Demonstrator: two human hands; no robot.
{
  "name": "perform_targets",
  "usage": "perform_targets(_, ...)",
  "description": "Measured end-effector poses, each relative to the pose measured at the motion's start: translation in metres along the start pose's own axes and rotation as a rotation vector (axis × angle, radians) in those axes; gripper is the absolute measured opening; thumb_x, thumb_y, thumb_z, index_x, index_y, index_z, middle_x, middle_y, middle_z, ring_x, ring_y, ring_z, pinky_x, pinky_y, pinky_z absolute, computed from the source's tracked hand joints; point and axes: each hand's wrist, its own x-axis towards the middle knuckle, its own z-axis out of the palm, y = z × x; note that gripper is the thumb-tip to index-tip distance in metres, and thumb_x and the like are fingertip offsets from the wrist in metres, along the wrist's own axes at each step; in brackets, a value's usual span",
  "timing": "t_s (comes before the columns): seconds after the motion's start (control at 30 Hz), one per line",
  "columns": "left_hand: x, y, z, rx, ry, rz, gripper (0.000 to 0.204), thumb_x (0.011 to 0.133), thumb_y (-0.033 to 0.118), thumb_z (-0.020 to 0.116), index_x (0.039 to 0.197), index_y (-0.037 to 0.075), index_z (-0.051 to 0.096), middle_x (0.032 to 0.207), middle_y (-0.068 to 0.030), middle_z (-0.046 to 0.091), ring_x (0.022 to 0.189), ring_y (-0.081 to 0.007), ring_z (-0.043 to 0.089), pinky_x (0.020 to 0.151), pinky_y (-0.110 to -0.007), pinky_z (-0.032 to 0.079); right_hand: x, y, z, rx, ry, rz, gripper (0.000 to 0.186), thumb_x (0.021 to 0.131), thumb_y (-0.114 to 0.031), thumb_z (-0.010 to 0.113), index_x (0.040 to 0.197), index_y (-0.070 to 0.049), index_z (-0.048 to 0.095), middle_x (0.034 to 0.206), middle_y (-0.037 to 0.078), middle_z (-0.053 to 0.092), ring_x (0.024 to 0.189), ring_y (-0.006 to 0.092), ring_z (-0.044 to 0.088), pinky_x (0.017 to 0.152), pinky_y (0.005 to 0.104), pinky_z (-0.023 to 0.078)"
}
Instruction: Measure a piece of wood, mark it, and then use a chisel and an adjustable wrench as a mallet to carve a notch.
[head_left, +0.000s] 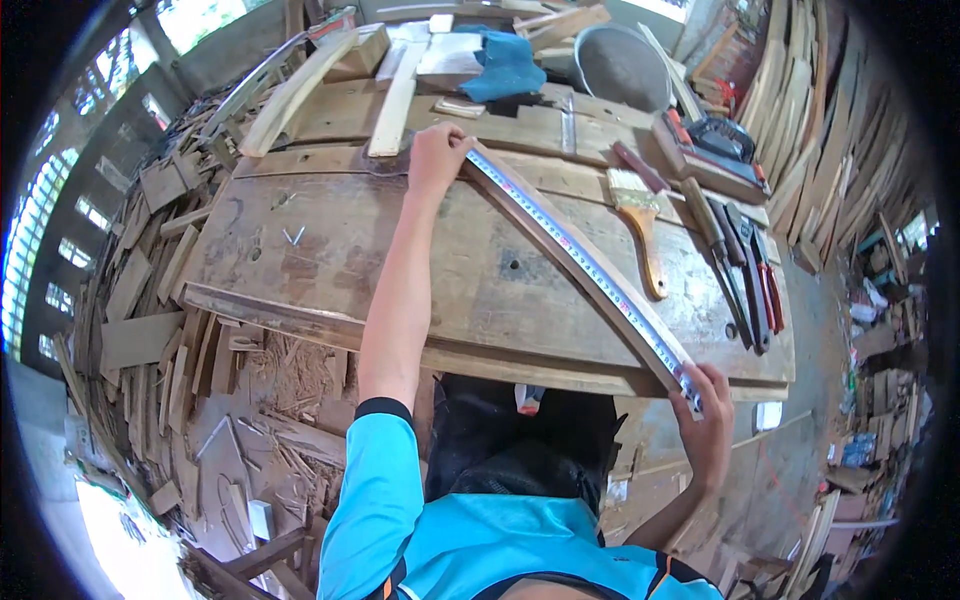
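Observation:
A tape measure's pale blade (565, 243) stretches diagonally along a narrow wooden strip (528, 226) on the workbench (340, 240). My left hand (438, 158) is closed at the far end of the blade and strip, its fingertips mostly hidden. At the bench's front edge, my right hand (705, 420) pinches the near end of the blade between thumb and fingers. No tape case can be made out. To the right of the strip lies a paintbrush (640, 225) with pale bristles and a wooden handle.
Pliers with red handles (770, 295) and other hand tools lie at the bench's right. A hand plane (705, 165), a grey basin (622, 68), a blue cloth (503, 66) and a pale board (398, 100) sit farther back. Scrap wood (140, 340) is piled at left.

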Motion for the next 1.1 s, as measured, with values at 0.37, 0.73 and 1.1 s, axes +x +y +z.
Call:
perform_targets(0.37,0.008,0.002,-0.013,0.203,-0.007,-0.009,0.025,0.072,0.028,0.064,0.079,0.004,0.065,0.072,-0.0117,0.063,0.067,-0.0228,0.061,0.063,-0.029,0.045,-0.007,0.006,0.002,0.094,0.168,0.027,0.016,0.068,-0.005,0.066,0.084,-0.003,0.062,0.093,0.010,0.057,0.074,0.0218,0.060,0.066,0.0309,0.047)
perform_targets(0.73,0.005,-0.002,-0.012,0.165,-0.038,-0.050,0.024,0.074,0.028,0.063,0.079,0.005,0.065,0.068,-0.0098,0.062,0.061,-0.0176,0.058,0.061,-0.028,0.044,-0.008,0.004,0.004,0.114,0.220,0.008,0.013,0.070,-0.001,0.063,0.083,-0.001,0.062,0.085,0.009,0.062,0.081,0.0221,0.061,0.070,0.0305,0.049)
perform_targets(1.1,0.006,-0.001,-0.012,0.249,-0.013,0.009,0.021,0.073,0.025,0.061,0.075,0.004,0.063,0.069,-0.0115,0.062,0.064,-0.0224,0.060,0.062,-0.029,0.044,-0.005,0.009,0.002,0.139,0.180,0.044,0.012,0.069,-0.002,0.063,0.081,-0.003,0.062,0.083,0.008,0.063,0.081,0.0223,0.060,0.074,0.0315,0.047)
